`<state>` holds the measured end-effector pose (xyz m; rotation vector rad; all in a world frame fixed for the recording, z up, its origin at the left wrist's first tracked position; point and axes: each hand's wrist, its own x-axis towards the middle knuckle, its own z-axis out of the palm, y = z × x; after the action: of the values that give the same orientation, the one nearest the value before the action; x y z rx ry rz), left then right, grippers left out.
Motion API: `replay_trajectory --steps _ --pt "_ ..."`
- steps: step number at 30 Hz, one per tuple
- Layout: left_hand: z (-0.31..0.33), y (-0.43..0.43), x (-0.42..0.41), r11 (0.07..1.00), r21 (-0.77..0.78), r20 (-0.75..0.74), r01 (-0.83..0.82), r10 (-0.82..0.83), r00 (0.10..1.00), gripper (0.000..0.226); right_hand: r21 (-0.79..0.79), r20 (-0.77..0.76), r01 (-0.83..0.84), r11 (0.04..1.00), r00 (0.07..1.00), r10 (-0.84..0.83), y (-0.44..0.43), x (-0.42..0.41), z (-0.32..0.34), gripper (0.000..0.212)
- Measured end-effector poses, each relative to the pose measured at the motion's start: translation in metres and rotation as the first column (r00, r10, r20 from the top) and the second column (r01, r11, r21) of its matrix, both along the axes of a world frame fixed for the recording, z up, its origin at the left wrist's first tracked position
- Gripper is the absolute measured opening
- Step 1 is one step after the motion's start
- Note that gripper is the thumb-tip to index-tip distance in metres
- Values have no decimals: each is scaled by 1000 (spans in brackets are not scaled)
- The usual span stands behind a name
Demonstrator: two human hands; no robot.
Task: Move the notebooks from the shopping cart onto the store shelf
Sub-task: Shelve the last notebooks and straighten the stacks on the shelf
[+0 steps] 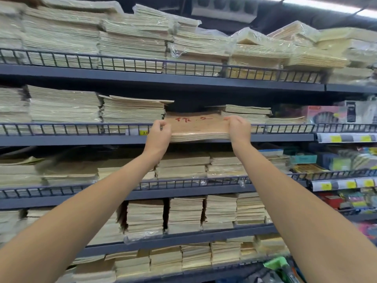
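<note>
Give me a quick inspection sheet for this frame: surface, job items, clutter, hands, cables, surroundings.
Surface: grey store shelf with wire front rail, a gap between two stacks at centre.
Job's things: brown notebook stack with red characters on top, held level at the rail, in front of the gap.
Clutter: neighbouring notebook piles tight on both sides; yellow price tags at right.
Grippers: left hand grips the stack's left edge, right hand its right edge.
Cables: nothing seen.
Surroundings: wrapped notebook bundles on the shelf above; colourful stationery at right; cart not clearly in view.
</note>
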<state>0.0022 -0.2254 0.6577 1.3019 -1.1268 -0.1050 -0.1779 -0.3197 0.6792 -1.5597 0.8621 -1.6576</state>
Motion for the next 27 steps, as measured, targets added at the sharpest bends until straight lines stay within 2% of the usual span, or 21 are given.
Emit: replay_trajectory --steps 4,6,9,11,13,15,16,21,23,27 --pt "13 -16 9 998 3 36 62 -62 997 36 221 214 -165 961 970 118 -18 8 12 28" --pt "18 -22 8 997 66 122 -45 36 992 43 244 231 -216 945 960 159 -26 12 12 33" --pt "21 -32 13 952 79 268 -295 264 926 48 210 209 -293 933 946 250 -40 23 5 40" --pt "20 -34 18 898 -60 401 -436 422 813 45 166 107 -241 956 968 226 -44 28 -1 43" --pt "19 -38 27 849 -281 594 -448 520 613 44 113 -1 -99 989 995 100 -50 30 -5 48" --pt "15 -45 34 893 -306 769 -330 436 468 43 25 -93 49 999 995 -46 -58 33 -9 45" --pt "11 -48 35 918 -264 812 -295 377 445 42 -20 -123 107 994 986 -109 -62 34 -10 41" --pt "12 -60 35 915 -238 740 -325 388 549 33 -264 -233 355 897 879 -417 -68 53 -7 34" --pt "20 -62 35 921 -222 726 -320 375 577 34 -364 -278 315 877 862 -424 -69 58 -3 33" --pt "34 -69 33 911 -214 701 -353 395 593 31 -450 -342 227 864 850 -401 -73 59 -2 25"
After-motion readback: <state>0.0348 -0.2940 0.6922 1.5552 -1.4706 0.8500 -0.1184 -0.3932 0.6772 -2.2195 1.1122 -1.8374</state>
